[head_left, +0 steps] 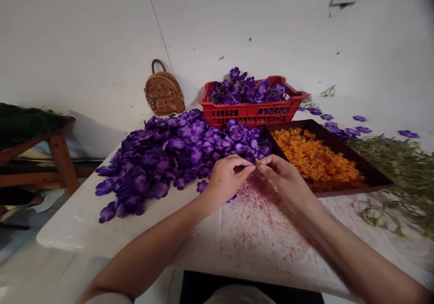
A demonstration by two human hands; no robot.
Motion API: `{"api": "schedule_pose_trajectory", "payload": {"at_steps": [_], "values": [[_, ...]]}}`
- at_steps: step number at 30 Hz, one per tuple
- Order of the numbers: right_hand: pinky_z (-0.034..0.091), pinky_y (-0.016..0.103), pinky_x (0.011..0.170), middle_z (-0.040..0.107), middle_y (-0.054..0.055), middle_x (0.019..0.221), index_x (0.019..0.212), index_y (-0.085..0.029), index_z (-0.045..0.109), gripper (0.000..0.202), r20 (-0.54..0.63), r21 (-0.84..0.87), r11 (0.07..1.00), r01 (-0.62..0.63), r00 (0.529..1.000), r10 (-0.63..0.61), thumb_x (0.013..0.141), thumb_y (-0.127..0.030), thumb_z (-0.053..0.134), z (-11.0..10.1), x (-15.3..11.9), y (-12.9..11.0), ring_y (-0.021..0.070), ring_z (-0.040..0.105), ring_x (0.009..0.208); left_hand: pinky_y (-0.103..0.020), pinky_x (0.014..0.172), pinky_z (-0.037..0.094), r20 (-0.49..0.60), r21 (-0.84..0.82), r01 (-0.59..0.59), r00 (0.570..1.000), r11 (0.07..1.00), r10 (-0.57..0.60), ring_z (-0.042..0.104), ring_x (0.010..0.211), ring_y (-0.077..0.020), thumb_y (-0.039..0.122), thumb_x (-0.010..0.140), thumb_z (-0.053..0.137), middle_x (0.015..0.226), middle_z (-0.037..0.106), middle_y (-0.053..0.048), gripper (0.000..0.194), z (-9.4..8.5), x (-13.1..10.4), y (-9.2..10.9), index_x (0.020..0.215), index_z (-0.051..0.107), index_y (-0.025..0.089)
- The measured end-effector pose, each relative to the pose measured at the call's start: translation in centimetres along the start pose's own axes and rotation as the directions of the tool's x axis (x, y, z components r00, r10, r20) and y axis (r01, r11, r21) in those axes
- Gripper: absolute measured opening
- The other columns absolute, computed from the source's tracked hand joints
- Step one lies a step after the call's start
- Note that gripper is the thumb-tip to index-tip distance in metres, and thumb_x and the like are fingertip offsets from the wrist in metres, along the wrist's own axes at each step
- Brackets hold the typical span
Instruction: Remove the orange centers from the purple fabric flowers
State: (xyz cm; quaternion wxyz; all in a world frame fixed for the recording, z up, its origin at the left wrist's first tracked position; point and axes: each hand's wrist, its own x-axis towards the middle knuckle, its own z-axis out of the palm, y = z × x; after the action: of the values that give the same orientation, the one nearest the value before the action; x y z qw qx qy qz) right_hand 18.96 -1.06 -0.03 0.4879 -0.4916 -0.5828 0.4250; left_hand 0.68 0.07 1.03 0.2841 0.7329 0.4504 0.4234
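Note:
Both hands meet over the middle of the table, fingertips almost touching. My left hand (229, 175) is closed in a pinch at a tiny brownish piece (257, 164). From the other side, my right hand (281, 174) pinches at the same spot. The piece is too small to make out well. Left of my hands spreads a big pile of purple petals (159, 155). Close on the right is a dark red tray (366, 165) with orange flower centres (315, 157) heaped in it.
A red basket (249, 114) of purple flowers stands behind the petals, near a brown backpack (163, 92). Green stems (400, 173) and loose purple petals lie at the right. Pink specks cover the table (237, 245) before me. A wooden stand (63, 164) is far left.

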Motion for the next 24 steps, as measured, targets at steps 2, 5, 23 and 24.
{"api": "schedule_pose_trajectory", "payload": {"at_steps": [2,5,23,24], "values": [[0.052,0.036,0.077,0.069,0.004,0.086,0.085,-0.024,0.061,0.026,0.029,0.093,0.992,-0.086,0.996,0.083,0.086,-0.048,0.072,-0.1,-0.1,-0.2,0.0204,0.065,0.081,-0.031,0.078,0.054,-0.024,-0.017,0.007,1.0,1.0,-0.008,0.07,0.082,-0.018,0.019,0.094,0.071,0.089,0.079,-0.005,0.012,-0.2,0.1,-0.1,0.089,0.082,0.021],[0.055,0.036,0.079,0.07,0.004,0.086,0.084,-0.023,0.06,0.033,0.174,0.275,0.934,-0.229,0.967,0.186,0.082,-0.051,0.078,-0.4,-0.2,-0.5,0.0186,0.066,0.078,-0.03,0.078,0.056,0.0,-0.093,0.034,0.999,0.995,-0.034,0.072,0.086,-0.0182,0.017,0.093,0.071,0.092,0.081,-0.005,0.013,-0.4,0.3,-0.4,0.093,0.083,0.021],[0.05,0.035,0.077,0.068,0.005,0.09,0.098,-0.025,0.063,0.009,0.119,-0.28,0.912,0.301,0.953,-0.278,0.1,-0.031,0.058,0.6,-0.8,-0.7,0.0213,0.065,0.083,-0.026,0.07,0.049,0.197,-0.474,0.373,0.928,0.798,-0.317,0.064,0.071,-0.0133,0.03,0.086,0.076,0.079,0.075,-0.003,0.015,-0.8,0.5,-0.3,0.081,0.078,0.016],[0.049,0.035,0.076,0.067,0.005,0.091,0.097,-0.024,0.063,0.011,0.141,-0.384,0.846,0.369,0.929,-0.342,0.102,-0.028,0.054,0.6,-1.0,-0.8,0.0216,0.065,0.082,-0.026,0.069,0.048,0.215,-0.476,0.385,0.923,0.791,-0.32,0.063,0.07,-0.0128,0.03,0.086,0.076,0.077,0.074,-0.002,0.015,-0.8,0.4,-0.2,0.08,0.078,0.016]]}}
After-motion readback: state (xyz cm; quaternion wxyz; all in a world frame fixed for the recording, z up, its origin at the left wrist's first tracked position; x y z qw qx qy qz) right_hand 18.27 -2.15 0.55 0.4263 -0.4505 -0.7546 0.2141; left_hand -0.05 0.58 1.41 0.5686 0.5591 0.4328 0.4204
